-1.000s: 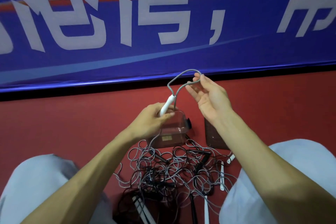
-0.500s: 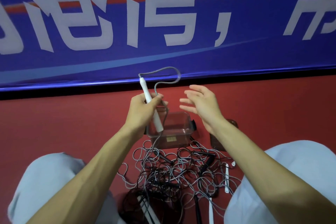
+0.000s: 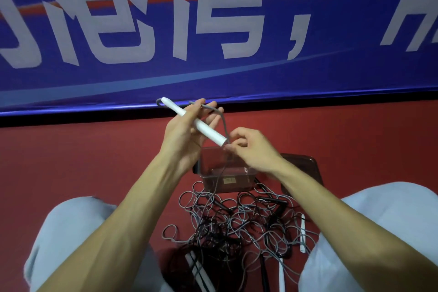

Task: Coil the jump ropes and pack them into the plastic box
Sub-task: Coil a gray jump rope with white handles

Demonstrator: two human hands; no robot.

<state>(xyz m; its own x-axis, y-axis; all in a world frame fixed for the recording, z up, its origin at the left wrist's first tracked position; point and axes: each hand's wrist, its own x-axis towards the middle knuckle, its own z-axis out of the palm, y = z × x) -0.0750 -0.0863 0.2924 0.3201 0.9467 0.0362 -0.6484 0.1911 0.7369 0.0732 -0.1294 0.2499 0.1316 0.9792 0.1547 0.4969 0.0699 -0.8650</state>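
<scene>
- The jump rope being worked on has a white handle (image 3: 201, 124) and a thin grey cord (image 3: 222, 121). It is held up in the air, above the plastic box (image 3: 226, 179).
- The left hand (image 3: 184, 133) holds the white handle slantwise, its upper end toward the banner (image 3: 237, 73) and its lower end toward the right hand (image 3: 254, 149). The fingers reach up past the handle, and exactly how the thumb lies I cannot tell.
- The grey cord leaves the handle's upper end, bends behind the left fingers and comes down beside the lower end. There the right hand pinches it between thumb and curled fingers.
- From the pinch the cord hangs down in front of the box and runs into the tangled pile (image 3: 237, 225).
- The plastic box is clear, stands open on the red floor (image 3: 71, 161) and is partly hidden by both wrists. What it holds I cannot tell.
- A dark lid (image 3: 305, 166) lies just beside the box on the right.
- The tangled pile of grey and black cords lies between the knees (image 3: 379, 220), with more white handles and black ones showing among them.
</scene>
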